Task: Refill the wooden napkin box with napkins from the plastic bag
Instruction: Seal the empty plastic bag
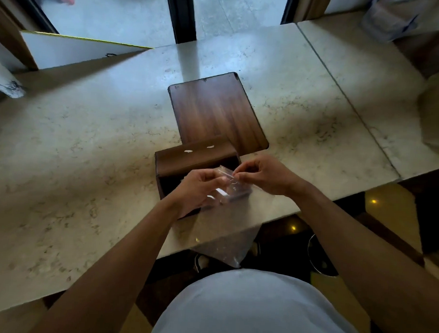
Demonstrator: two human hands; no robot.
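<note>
Both hands, left hand [200,183] and right hand [259,173], pinch the floppy, slippery-looking plastic bag [226,217] at its mouth over the open wooden napkin box [188,160], probably the best spot to grip.

A pale marble table [88,140] fills mid-frame; on it, at centre, an open dark wooden box [188,162] and, just behind, a flat dark wooden board [216,110].

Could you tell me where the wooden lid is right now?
In the head view, the wooden lid lies flat on the marble table, just beyond the open wooden box.
</note>
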